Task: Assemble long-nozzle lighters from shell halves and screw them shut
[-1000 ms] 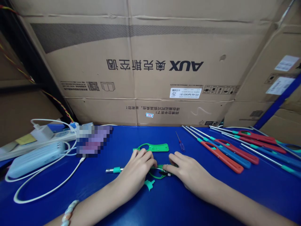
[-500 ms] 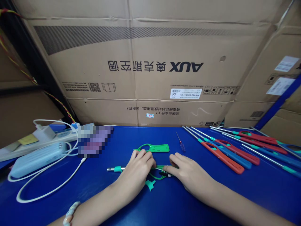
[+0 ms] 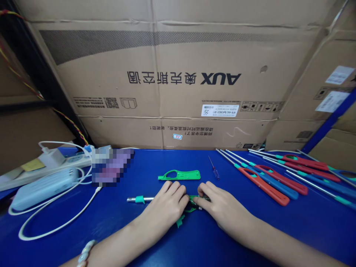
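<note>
A green long-neck gas lighter point(image 3: 194, 198) lies opened up on the blue table, its metal tube point(image 3: 148, 199) and teal collar point(image 3: 139, 200) pointing left. My left hand point(image 3: 170, 202) is closed over its middle, fingers bent, covering much of the inside. At the handle end, my right hand point(image 3: 215, 200) pinches small dark and white parts of the same lighter. Just beyond both hands rests a loose green handle half point(image 3: 185, 175). A small teal-green piece point(image 3: 180, 221) pokes out below my left hand, partly covered by it.
A thin screwdriver point(image 3: 215, 172) lies behind my right hand. Several red, orange and blue lighters point(image 3: 267, 185) fan out at right. To the left are a light-blue power bank point(image 3: 44, 189), white cables, a power strip point(image 3: 75, 160) and a blurred-out purple item. Cardboard point(image 3: 178, 48) walls the back.
My left hand has shifted slightly right and nearer me along the lighter, uncovering the loose handle half's left end. It now covers more of the small teal-green piece. My right hand barely moved.
</note>
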Action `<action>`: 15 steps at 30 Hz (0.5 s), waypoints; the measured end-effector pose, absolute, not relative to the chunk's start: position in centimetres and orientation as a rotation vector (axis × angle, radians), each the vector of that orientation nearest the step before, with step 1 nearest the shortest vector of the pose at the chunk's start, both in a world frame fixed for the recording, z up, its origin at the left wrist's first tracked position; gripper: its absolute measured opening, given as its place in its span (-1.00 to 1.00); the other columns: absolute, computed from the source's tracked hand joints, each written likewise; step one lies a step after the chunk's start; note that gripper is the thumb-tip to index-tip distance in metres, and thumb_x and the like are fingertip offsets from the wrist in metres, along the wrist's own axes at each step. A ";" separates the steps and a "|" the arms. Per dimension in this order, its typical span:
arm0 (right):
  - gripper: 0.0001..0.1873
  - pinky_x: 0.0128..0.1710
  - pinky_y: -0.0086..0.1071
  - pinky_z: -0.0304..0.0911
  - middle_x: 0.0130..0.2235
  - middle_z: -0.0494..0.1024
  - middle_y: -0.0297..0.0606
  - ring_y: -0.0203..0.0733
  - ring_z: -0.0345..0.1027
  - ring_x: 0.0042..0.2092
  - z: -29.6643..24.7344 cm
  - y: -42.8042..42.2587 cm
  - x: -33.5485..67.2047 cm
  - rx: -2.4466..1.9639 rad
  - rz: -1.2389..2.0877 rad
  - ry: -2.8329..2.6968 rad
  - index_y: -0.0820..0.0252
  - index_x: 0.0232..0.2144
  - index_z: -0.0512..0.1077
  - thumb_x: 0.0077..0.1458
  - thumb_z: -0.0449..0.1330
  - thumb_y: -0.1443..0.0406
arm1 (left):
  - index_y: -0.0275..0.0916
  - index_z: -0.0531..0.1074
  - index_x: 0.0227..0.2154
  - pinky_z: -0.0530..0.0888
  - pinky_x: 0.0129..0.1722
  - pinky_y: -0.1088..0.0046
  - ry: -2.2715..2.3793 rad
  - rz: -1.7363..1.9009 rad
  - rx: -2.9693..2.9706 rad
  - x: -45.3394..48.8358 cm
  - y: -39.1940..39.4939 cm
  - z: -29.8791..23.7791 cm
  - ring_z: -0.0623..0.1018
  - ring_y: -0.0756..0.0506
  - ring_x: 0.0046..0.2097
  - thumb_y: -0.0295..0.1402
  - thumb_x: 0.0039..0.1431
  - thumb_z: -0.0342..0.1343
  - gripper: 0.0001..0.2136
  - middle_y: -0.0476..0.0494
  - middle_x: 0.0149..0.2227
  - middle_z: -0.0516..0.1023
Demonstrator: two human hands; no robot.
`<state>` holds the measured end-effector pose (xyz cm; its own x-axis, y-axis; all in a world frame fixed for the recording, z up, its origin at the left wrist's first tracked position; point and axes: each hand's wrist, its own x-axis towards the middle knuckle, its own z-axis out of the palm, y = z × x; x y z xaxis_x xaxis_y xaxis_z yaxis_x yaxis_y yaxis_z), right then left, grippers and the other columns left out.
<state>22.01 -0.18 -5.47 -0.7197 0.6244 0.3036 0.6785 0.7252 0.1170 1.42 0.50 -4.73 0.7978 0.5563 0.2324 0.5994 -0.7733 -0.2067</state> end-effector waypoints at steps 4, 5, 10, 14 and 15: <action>-0.85 -0.38 -0.36 0.25 -0.24 0.41 -0.17 -0.15 0.27 -0.27 -5.8 -0.2 22.0 -0.988 -0.380 -2.671 0.22 -0.28 0.46 0.20 0.10 0.46 | -0.37 0.39 -0.13 0.32 -0.18 0.22 -0.983 -0.203 -2.764 1.5 0.3 -4.6 0.35 -0.21 -0.19 -0.63 0.21 -0.04 -0.79 -0.20 -0.20 0.39; -0.84 -0.38 -0.36 0.25 -0.24 0.41 -0.16 -0.15 0.27 -0.27 -5.8 -0.2 22.1 -0.981 -0.385 -2.673 0.22 -0.26 0.46 0.19 0.10 0.46 | -0.36 0.38 -0.11 0.32 -0.18 0.23 -1.015 -0.202 -2.784 1.5 0.2 -4.6 0.35 -0.21 -0.19 -0.65 0.17 -0.03 -0.75 -0.21 -0.18 0.39; -0.76 -0.37 -0.34 0.26 -0.21 0.42 -0.14 -0.12 0.26 -0.25 -5.5 -0.3 22.0 -0.995 -0.352 -2.715 0.24 -0.21 0.46 0.11 0.10 0.53 | -0.32 0.36 -0.08 0.32 -0.18 0.22 -1.098 -0.207 -2.843 1.4 0.3 -4.5 0.33 -0.21 -0.18 -0.67 0.13 -0.05 -0.69 -0.20 -0.16 0.37; -0.73 -0.33 -0.32 0.25 -0.20 0.40 -0.13 -0.12 0.22 -0.24 -5.1 -0.7 21.9 -1.036 -0.260 -2.739 0.25 -0.24 0.45 0.05 0.06 0.55 | -0.31 0.38 -0.13 0.31 -0.17 0.22 -1.083 -0.225 -2.841 1.4 0.2 -4.7 0.33 -0.19 -0.20 -0.64 0.17 -0.05 -0.74 -0.18 -0.19 0.38; -0.74 -0.32 -0.31 0.25 -0.21 0.39 -0.14 -0.11 0.22 -0.24 -5.0 -0.8 21.9 -1.042 -0.229 -2.742 0.25 -0.26 0.44 0.04 0.06 0.54 | -0.32 0.38 -0.14 0.31 -0.18 0.23 -1.071 -0.224 -2.833 1.5 0.1 -4.7 0.33 -0.19 -0.21 -0.64 0.17 -0.05 -0.75 -0.18 -0.20 0.39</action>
<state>21.87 -0.77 -5.00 -0.7317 0.6383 0.2391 0.6692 0.7394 0.0737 1.49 0.13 -4.70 0.7411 0.6485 0.1740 0.6639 -0.7464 -0.0460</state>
